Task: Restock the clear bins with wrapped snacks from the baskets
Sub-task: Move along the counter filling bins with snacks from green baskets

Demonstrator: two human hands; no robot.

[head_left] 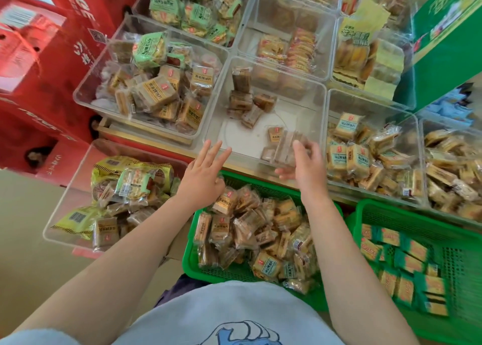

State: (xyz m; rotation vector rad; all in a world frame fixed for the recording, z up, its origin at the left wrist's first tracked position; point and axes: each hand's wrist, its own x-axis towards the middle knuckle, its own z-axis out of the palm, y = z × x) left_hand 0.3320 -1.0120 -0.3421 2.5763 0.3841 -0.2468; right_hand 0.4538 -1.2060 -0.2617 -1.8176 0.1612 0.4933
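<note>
Bright, even light; soft glare on clear bins (266,104); edges warped, blurred

Both your bare forearms reach forward from the bottom of the view, the left one angling inward from the lower left, the right one rising almost straight up. Your left hand (206,171) is seen from the back, its fingers straight and spread, pointing up and to the right, holding nothing. Your right hand (306,162) is also back-up, wrist a little bent, fingers curled forward and down; what they touch cannot be told through the blur.
</note>
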